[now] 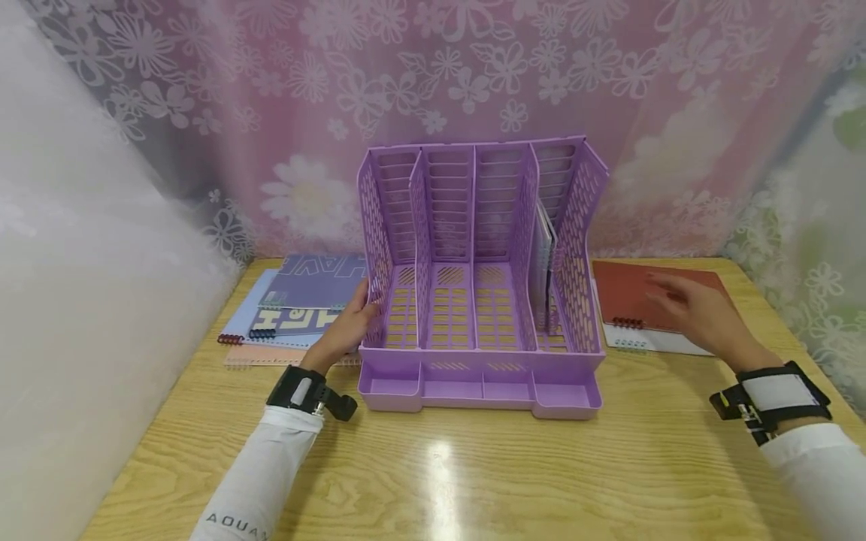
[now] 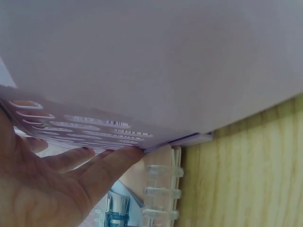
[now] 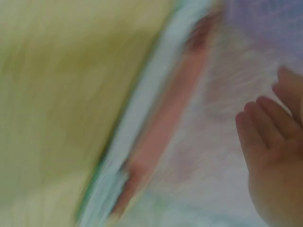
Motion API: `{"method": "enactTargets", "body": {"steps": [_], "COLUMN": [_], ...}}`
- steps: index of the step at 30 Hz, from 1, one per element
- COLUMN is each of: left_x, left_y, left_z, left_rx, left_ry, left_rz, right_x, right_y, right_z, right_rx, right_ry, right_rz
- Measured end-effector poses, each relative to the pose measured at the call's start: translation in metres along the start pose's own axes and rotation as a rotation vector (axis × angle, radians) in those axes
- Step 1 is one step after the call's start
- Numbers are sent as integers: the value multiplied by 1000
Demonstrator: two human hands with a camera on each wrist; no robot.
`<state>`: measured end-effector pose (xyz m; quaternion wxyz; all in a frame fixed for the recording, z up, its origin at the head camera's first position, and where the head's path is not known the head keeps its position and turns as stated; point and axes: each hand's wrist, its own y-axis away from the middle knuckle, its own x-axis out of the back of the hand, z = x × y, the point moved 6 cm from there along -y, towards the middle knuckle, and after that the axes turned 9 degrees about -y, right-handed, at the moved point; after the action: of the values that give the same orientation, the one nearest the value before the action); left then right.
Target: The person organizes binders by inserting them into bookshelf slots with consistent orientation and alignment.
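White sleeves (image 1: pixel 253 466) are reaching along the bench (image 1: pixel 541 466) on either side of a purple rack (image 1: pixel 478 361).
Left of the rack, the left hand (image 1: pixel 348 323) is resting straight fingers against its outer wall, seemingly steadying it (nothing is visibly being clamped); right of the rack, the right hand (image 1: pixel 700 308) is hovering over the red notebook (image 1: pixel 622 289), fingers loosely extended and gripping nothing. Doing this well is probably depending on pressing the left palm evenly, and on sliding right fingers beneath the red notebook alone, leaving the white notebook (image 1: pixel 663 340) underneath lying flat.
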<state>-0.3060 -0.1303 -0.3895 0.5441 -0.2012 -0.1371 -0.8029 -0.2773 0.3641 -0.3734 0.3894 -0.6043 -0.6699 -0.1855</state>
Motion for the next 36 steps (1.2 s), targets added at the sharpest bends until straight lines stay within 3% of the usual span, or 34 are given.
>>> {"method": "enactTargets", "body": {"steps": [4, 6, 8, 13, 20, 28, 33, 36], "left_x": [-1, 0, 1, -1, -1, 2, 0, -2], "left_y": [-6, -7, -5, -5, -12, -11, -11, -12], "left_z": [-19, -29, -30, -32, -26, -25, -25, -26], "left_rx": [-15, -27, -23, -26, -53, -34, -57, -58], "left_ry": [-13, -14, -20, -24, -26, -57, -36, -17], "left_rz": [18, 26, 23, 16, 15, 32, 33, 24], "right_x": [-10, -16, -23, -24, -9, -15, -22, -23], "right_y": [1, 0, 0, 2, -2, -2, 2, 5], "right_z": [37, 52, 66, 84, 90, 78, 74, 72], "right_rx": [-25, -28, -40, -97, -144, 17, 114, 148], "right_ry": [23, 13, 16, 79, 232, 432, 590, 623], "right_rz": [-171, -226, -260, -319, -342, -382, -436, -432]}}
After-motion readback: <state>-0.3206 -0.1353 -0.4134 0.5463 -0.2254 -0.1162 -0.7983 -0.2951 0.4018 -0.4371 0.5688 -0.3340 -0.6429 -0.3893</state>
